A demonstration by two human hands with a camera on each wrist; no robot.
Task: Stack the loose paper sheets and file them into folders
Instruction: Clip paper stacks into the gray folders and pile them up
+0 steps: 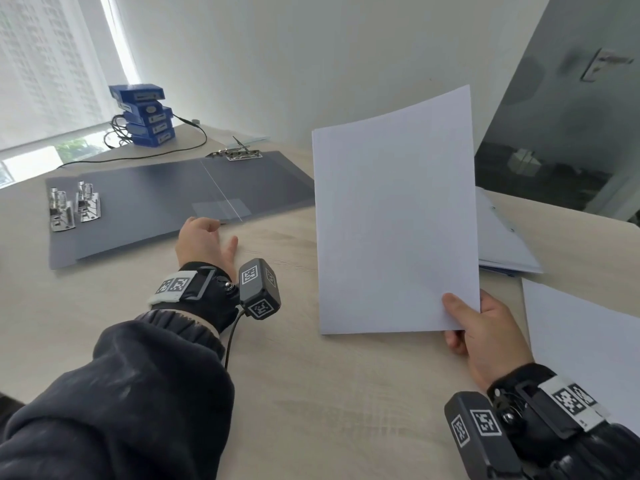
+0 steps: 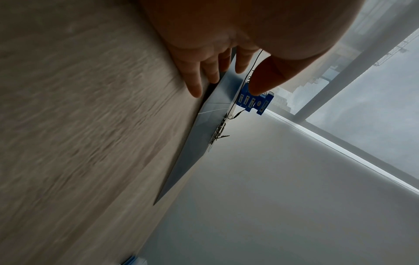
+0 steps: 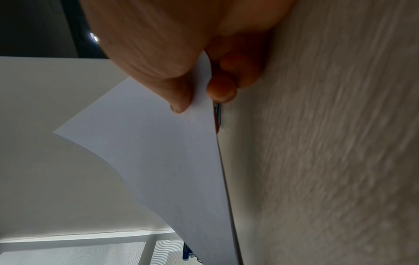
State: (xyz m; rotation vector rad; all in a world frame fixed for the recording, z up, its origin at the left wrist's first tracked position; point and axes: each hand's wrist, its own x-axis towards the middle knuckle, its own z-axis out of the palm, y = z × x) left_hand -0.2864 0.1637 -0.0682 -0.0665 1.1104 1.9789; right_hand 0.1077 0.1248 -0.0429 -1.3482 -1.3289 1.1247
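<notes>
My right hand [image 1: 464,317] pinches the lower right corner of a stack of white paper sheets [image 1: 394,220], thumb in front and fingers behind, and holds it upright above the table. In the right wrist view the sheets [image 3: 172,161] curve away from that pinch by my right hand [image 3: 199,100]. An open grey folder [image 1: 156,199] lies flat at the left, with metal clips [image 1: 74,206] on its left leaf. My left hand [image 1: 204,237] reaches to the folder's near edge with straight fingers [image 2: 195,86] touching the table beside the folder [image 2: 204,129].
A pile of blue boxes [image 1: 145,116] with a black cable stands at the back left. A metal clip mechanism [image 1: 239,154] lies at the folder's far edge. More white sheets [image 1: 502,237] lie behind the held stack, another sheet [image 1: 588,341] at the right.
</notes>
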